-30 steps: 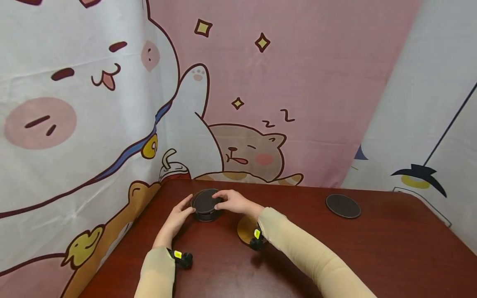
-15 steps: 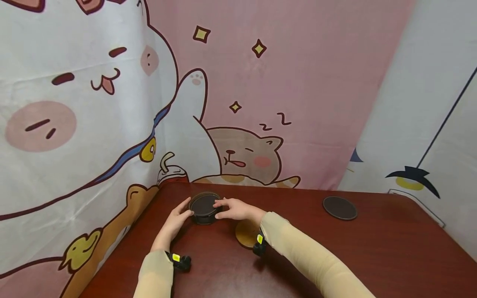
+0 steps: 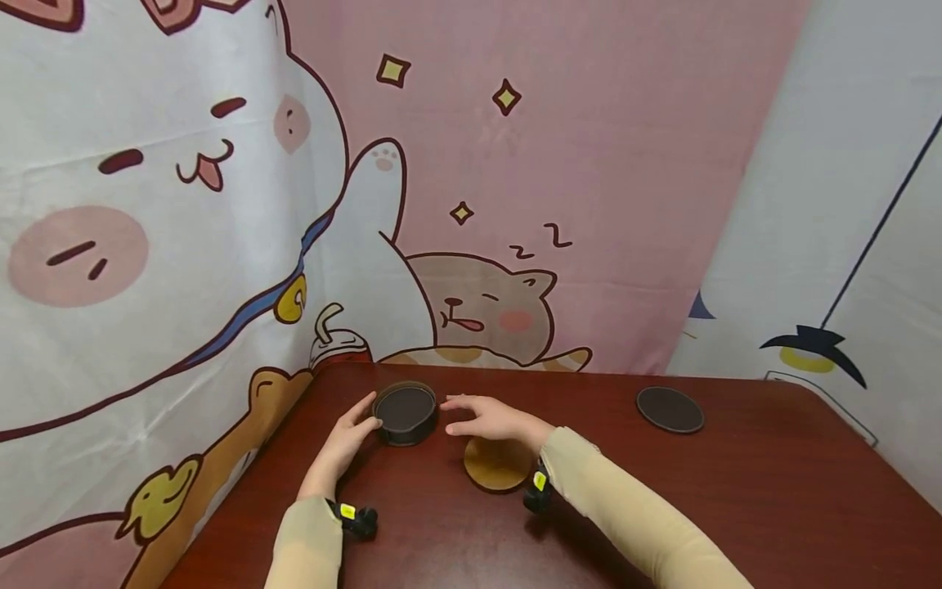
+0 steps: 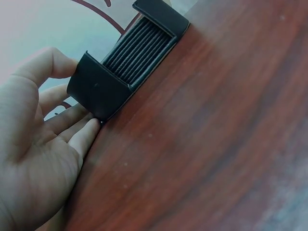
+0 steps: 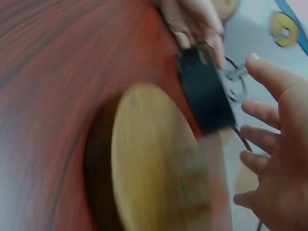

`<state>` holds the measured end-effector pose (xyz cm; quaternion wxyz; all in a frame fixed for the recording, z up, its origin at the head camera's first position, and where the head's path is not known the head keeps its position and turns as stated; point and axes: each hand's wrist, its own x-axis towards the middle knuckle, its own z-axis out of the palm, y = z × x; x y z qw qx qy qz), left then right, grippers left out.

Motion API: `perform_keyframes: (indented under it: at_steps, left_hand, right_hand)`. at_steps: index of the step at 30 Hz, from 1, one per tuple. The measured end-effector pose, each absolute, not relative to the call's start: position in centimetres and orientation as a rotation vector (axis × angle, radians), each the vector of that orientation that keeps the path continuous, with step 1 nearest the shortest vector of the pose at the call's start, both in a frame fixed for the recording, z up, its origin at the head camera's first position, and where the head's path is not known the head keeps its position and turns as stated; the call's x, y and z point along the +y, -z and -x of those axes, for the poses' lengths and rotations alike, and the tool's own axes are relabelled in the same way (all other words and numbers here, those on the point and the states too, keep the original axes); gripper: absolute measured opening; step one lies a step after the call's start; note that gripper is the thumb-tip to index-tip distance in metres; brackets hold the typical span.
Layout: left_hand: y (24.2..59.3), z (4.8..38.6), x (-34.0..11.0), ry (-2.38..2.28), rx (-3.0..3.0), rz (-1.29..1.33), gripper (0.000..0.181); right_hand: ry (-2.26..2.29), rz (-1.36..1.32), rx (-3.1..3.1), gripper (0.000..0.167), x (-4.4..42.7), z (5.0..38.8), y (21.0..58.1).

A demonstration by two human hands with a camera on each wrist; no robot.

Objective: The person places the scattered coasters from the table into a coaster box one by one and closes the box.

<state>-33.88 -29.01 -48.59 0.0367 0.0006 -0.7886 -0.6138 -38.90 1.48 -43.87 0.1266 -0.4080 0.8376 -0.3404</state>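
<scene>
In the head view a round black coaster holder (image 3: 401, 438) stands at the back left of the table. Ridged dark edges of a coaster stack (image 4: 139, 50) show through its side cut-out in the left wrist view. My left hand (image 3: 342, 442) holds the holder's left wall between thumb and fingers. To the right of the holder, my right hand (image 3: 491, 417) is apart from it, fingers spread and holding nothing. A tan, wood-like round disc (image 3: 496, 466) lies just below the right hand. It looks blurred in the right wrist view.
A flat dark round coaster (image 3: 670, 410) lies at the back right of the reddish-brown table (image 3: 736, 507). Cloth with cartoon animals (image 3: 500, 303) hangs behind the table and along its left side.
My right hand has let go of a dark coaster, which now sits level inside the holder, and has moved off to the right. The left hand stays at the holder.
</scene>
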Motion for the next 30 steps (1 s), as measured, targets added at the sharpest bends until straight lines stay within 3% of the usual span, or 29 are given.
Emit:
perform_keyframes:
  at_steps: [8, 16, 22, 30]
  left_hand:
    - [48.4, 33.9, -29.1, 1.898, -2.434, 0.027, 0.066]
    - [48.4, 33.6, -29.1, 1.879, -2.467, 0.032, 0.064]
    - [48.7, 33.3, -29.3, 1.875, -2.496, -0.019, 0.065]
    - [48.3, 33.7, -29.1, 1.891, -2.478, 0.0, 0.064]
  right_hand:
    - [1.302, 0.949, 2.589, 0.058, 14.0, 38.9, 44.3]
    - [1.329, 0.556, 2.814, 0.077, 25.9, 38.6, 45.4]
    - [1.302, 0.295, 2.956, 0.088, 30.3, 38.5, 47.1]
    - [1.251, 0.076, 3.034, 0.101, 32.4, 38.3, 48.1]
